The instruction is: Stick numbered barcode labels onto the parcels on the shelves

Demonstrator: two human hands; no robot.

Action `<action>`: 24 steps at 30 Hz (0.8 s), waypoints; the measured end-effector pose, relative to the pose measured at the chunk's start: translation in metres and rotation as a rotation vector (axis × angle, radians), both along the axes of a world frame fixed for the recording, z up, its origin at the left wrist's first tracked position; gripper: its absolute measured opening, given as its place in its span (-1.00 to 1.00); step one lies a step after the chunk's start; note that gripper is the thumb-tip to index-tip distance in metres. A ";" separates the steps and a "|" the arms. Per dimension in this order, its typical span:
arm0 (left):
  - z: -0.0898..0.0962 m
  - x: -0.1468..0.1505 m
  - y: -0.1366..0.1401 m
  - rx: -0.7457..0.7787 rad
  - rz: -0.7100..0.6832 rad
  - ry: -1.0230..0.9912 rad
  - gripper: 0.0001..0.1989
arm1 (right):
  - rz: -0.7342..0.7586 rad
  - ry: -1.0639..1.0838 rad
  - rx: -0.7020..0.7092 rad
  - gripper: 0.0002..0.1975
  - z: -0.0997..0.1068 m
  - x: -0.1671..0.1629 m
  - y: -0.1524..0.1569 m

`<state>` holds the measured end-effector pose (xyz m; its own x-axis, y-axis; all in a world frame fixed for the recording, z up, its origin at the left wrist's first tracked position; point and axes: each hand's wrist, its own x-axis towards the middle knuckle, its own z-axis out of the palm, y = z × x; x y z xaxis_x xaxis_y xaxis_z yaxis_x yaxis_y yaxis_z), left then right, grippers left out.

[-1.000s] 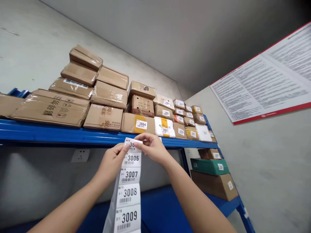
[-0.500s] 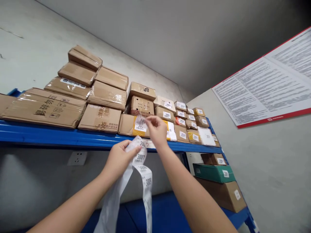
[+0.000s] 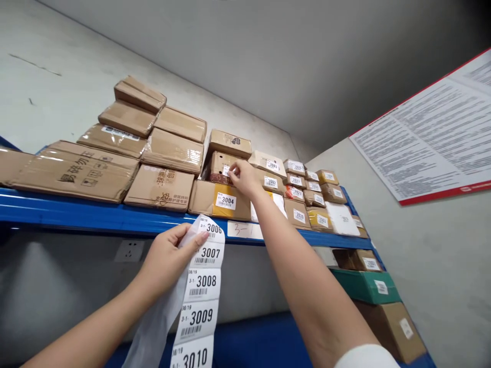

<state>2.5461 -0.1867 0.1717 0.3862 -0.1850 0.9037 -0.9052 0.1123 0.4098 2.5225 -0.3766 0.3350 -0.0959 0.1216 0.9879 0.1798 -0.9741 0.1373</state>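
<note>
My left hand [image 3: 169,255] pinches a strip of white number labels [image 3: 205,281] between thumb and fingers, and the strip hangs down with 3006 at its top and 3007 to 3010 below. Up at the shelf, my right hand [image 3: 245,178] has its fingers pinched on a single white label [image 3: 226,170]. That label lies at the front of a small cardboard box with round holes [image 3: 218,162]; whether it is stuck there I cannot tell. Directly under it, a box with a yellow patch [image 3: 245,204] bears label 3004. My right hand hides part of both boxes.
The blue shelf [image 3: 95,217] carries stacked cartons [image 3: 161,186] on the left and smaller labelled parcels [image 3: 295,212] on the right. A handwritten card [image 3: 244,230] is on its edge. Lower right are a green box [image 3: 364,286] and brown boxes. A red-edged notice board [image 3: 429,133] hangs on the wall.
My right hand has moved up from near the 3004 label to the box with holes, with a label in its fingers. The strip in my left hand now hangs flatter, facing me.
</note>
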 end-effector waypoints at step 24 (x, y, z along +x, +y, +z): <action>0.016 0.004 -0.031 -0.273 -0.038 0.073 -0.65 | 0.911 0.178 0.133 -0.95 -0.123 -0.008 0.047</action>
